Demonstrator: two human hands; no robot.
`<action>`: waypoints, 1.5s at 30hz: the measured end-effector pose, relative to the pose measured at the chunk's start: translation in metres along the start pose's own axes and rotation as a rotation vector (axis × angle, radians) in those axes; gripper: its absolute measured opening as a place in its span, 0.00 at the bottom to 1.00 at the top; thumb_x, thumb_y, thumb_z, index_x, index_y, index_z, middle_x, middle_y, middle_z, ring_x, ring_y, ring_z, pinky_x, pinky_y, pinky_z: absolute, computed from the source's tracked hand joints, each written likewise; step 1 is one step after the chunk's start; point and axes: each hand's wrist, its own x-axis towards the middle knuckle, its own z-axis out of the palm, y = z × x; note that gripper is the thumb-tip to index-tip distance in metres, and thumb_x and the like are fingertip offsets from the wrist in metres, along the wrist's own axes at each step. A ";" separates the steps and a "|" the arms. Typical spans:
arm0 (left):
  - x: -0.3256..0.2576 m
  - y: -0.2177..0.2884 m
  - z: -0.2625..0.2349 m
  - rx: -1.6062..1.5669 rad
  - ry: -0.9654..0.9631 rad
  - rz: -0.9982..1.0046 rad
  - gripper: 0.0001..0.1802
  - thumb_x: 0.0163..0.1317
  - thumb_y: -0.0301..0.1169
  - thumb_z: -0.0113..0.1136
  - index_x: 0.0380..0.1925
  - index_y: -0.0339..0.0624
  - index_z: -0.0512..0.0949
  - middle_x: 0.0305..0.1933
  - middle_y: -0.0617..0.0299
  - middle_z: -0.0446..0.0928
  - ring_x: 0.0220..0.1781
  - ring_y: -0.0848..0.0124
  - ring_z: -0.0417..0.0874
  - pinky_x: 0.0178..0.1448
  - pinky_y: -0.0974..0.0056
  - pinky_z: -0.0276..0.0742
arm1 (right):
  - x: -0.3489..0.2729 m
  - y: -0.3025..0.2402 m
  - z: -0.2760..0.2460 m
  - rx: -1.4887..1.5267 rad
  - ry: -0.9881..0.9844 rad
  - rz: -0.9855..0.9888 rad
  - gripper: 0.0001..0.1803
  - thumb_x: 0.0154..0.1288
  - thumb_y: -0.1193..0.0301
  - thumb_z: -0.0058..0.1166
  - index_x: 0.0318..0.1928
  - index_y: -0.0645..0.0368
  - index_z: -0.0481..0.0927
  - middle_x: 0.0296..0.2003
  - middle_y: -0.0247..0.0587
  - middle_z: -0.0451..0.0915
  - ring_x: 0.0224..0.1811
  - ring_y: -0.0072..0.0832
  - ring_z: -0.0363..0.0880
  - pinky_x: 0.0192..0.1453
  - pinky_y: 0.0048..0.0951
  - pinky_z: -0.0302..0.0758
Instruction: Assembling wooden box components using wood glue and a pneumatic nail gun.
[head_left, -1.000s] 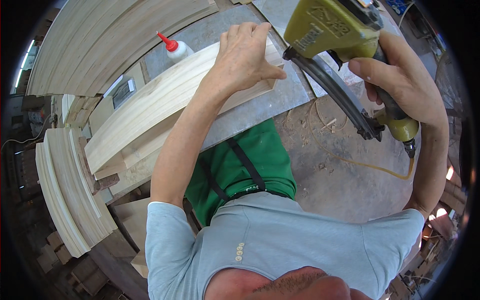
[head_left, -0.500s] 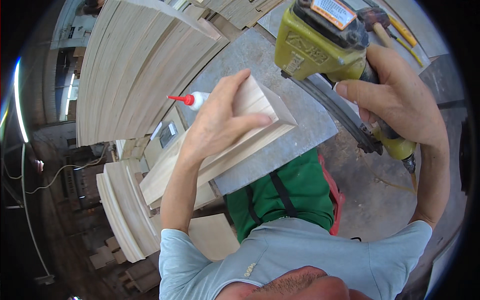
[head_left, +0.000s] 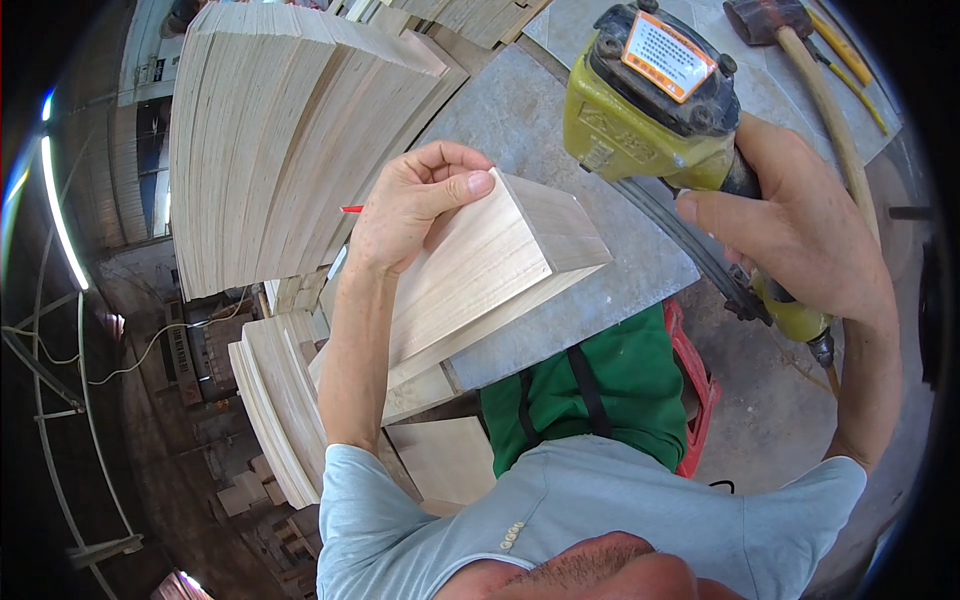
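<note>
My left hand (head_left: pixel 415 200) rests on the far end of a pale wooden corner piece (head_left: pixel 490 260), two boards joined at an angle, lying on a grey workbench top (head_left: pixel 560 130). The thumb presses along the upper edge of the joint. My right hand (head_left: pixel 800 230) grips the handle of a yellow-green pneumatic nail gun (head_left: pixel 650 95), held above the bench just right of the wood. The gun's long magazine (head_left: pixel 690 250) runs down under my right hand. The gun's nose is hidden behind its body.
A tall stack of pale boards (head_left: pixel 280 140) stands at the far left of the bench. More curved boards (head_left: pixel 275 400) pile below on the left. A hammer (head_left: pixel 800 60) lies at the far right. A red stool edge (head_left: pixel 700 390) shows beside my green trousers.
The view has swung, so the bench and the board stack look closer. My left hand has shifted along the wood to its far end. The nail gun has come nearer the joint.
</note>
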 end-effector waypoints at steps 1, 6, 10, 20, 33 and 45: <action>0.000 0.000 -0.001 0.002 0.003 -0.002 0.11 0.55 0.27 0.67 0.38 0.40 0.80 0.31 0.66 0.80 0.30 0.82 0.78 0.35 0.78 0.74 | 0.001 0.002 0.001 -0.015 -0.002 -0.032 0.19 0.58 0.69 0.56 0.46 0.71 0.74 0.23 0.39 0.76 0.18 0.18 0.72 0.21 0.20 0.70; 0.000 -0.002 -0.001 -0.126 -0.005 -0.005 0.12 0.51 0.25 0.69 0.36 0.37 0.80 0.32 0.61 0.82 0.31 0.79 0.81 0.37 0.76 0.77 | 0.003 0.003 0.004 0.049 -0.036 -0.007 0.20 0.58 0.70 0.54 0.48 0.71 0.73 0.24 0.40 0.76 0.19 0.19 0.72 0.22 0.20 0.70; 0.000 -0.002 0.004 -0.103 0.019 -0.002 0.12 0.51 0.25 0.69 0.37 0.37 0.80 0.31 0.60 0.82 0.30 0.78 0.81 0.37 0.76 0.77 | -0.001 0.007 0.003 0.091 0.010 -0.048 0.20 0.58 0.71 0.54 0.48 0.72 0.73 0.24 0.39 0.76 0.19 0.18 0.72 0.22 0.20 0.69; -0.004 -0.003 0.002 -0.138 0.022 0.022 0.13 0.51 0.25 0.69 0.38 0.37 0.80 0.32 0.61 0.82 0.31 0.78 0.81 0.37 0.76 0.77 | 0.003 0.001 0.003 0.056 -0.029 -0.036 0.20 0.59 0.69 0.55 0.48 0.71 0.73 0.22 0.37 0.75 0.17 0.17 0.71 0.19 0.19 0.68; -0.003 -0.013 0.000 -0.096 0.041 0.021 0.13 0.54 0.26 0.66 0.40 0.37 0.79 0.32 0.64 0.81 0.30 0.80 0.78 0.36 0.76 0.73 | 0.009 -0.053 0.000 0.089 0.013 0.031 0.14 0.58 0.73 0.58 0.41 0.68 0.74 0.20 0.34 0.73 0.18 0.17 0.71 0.20 0.19 0.67; 0.005 -0.032 -0.005 0.013 -0.054 0.104 0.15 0.56 0.26 0.64 0.43 0.34 0.76 0.33 0.65 0.79 0.36 0.79 0.77 0.43 0.75 0.72 | 0.040 -0.116 0.009 -0.194 -0.104 0.047 0.14 0.57 0.69 0.59 0.39 0.66 0.75 0.20 0.32 0.72 0.17 0.15 0.71 0.19 0.18 0.65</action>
